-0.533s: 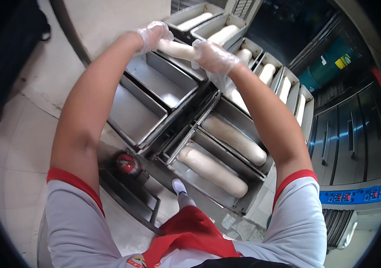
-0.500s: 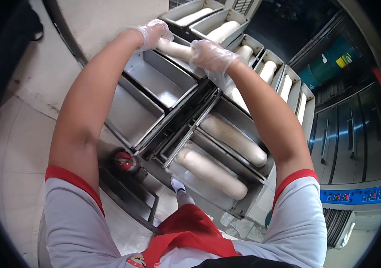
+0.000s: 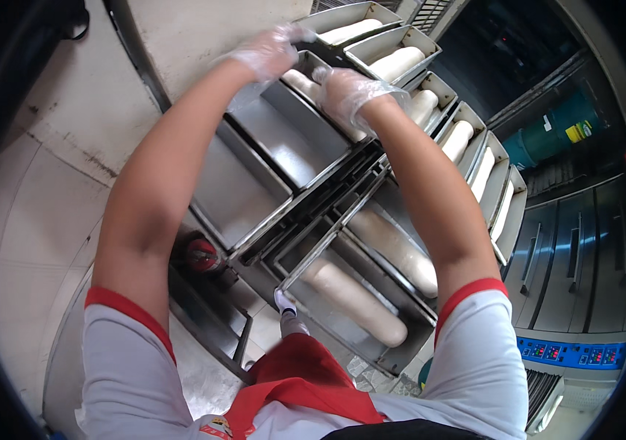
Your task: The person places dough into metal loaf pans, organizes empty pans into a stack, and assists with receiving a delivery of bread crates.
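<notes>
One dough roll [image 3: 302, 85] lies in its pan [image 3: 312, 61], partly hidden by the right hand [image 3: 346, 92], whose grip I cannot tell; by that pan's far end, the blurred left hand [image 3: 267, 54] has fingers loosely extended.

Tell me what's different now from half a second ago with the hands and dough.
The dough roll held up between both hands has gone down into the pan below. The left hand has let it go; the right hand is over it, any contact hidden. The view has shifted slightly. The nearest loaf-shaped dough stays in its pan.
</notes>
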Motion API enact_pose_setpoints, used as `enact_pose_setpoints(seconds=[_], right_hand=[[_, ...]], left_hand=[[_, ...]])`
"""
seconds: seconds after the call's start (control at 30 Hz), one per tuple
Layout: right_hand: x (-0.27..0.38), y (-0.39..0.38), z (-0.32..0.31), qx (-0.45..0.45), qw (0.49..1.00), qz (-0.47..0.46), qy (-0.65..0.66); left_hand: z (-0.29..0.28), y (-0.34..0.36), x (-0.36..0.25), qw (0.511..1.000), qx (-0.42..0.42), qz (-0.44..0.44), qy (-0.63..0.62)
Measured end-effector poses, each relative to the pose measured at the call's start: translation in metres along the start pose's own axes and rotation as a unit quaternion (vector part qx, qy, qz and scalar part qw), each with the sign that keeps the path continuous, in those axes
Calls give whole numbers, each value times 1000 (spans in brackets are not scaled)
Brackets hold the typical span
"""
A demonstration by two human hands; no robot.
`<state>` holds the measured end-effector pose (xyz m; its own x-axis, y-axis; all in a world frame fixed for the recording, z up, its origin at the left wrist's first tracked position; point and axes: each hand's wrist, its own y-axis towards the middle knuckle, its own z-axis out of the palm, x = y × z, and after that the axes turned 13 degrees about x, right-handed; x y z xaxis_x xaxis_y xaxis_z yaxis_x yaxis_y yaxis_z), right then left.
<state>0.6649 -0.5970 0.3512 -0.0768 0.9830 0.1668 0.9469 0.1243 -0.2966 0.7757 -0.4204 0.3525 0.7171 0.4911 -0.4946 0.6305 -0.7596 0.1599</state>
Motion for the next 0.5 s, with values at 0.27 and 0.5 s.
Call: enact_pose_setpoints(seconds=[0.27,0.5], right_hand=[[-21,70,1,57,989,-36,-130],[31,-49,-47,-133,982,-130,28]], left_hand=[[-18,-416,-38,908,-290,-151,-264],[67,-886,29,684,-238,-680,116]])
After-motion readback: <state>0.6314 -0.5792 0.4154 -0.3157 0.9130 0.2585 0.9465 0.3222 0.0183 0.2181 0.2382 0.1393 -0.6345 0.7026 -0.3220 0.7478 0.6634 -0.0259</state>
